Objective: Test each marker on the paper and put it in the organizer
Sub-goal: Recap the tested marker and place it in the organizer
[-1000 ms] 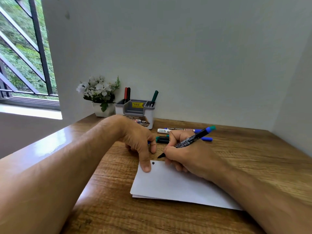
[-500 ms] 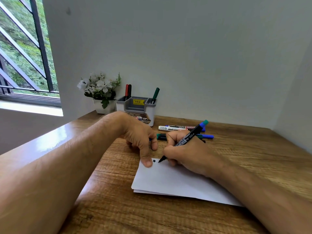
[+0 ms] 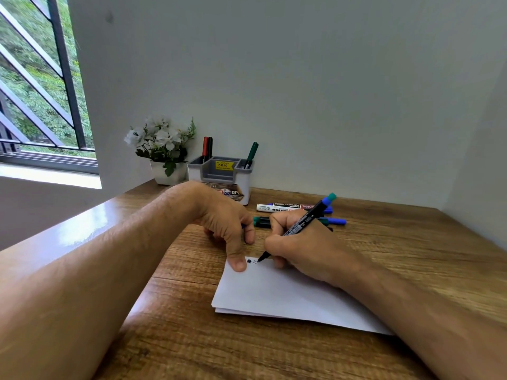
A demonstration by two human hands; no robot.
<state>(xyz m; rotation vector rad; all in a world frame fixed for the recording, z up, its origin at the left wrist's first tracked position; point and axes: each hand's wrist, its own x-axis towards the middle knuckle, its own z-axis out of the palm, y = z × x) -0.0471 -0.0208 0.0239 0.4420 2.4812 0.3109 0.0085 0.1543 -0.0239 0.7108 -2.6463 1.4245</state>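
Right hand: the right hand point(image 3: 307, 250) grips a black marker point(image 3: 299, 227) in a writing hold, fingers curled round the barrel, the heel of the hand resting on the paper point(image 3: 288, 294).
Black marker: tilted, its fine tip down on the paper near the far left corner, its blue and teal rear end raised toward the wall.
Marks: a small dark blot point(image 3: 249, 261) sits on the paper just left of the tip, with a faint thin outline between the blot and the tip.
Left hand: the left hand point(image 3: 225, 223) lies on the desk with fingers loosely bent, its thumb pressing down the far left corner of the paper; whether the curled fingers hold anything I cannot tell.
Paper: a thin white stack lying flat on the wooden desk point(image 3: 192, 338), under both hands.
Loose markers: a white-barrelled board marker point(image 3: 277, 207) and a few others with blue and green caps lie on the desk just behind the hands.
Organizer: a grey and white desk organizer point(image 3: 220, 176) stands against the wall, with a red marker point(image 3: 205, 149) and a black one upright in its left compartment and a green marker point(image 3: 251, 153) leaning in its right one.
Plant: a small pot of white flowers point(image 3: 162, 145) stands just left of the organizer.
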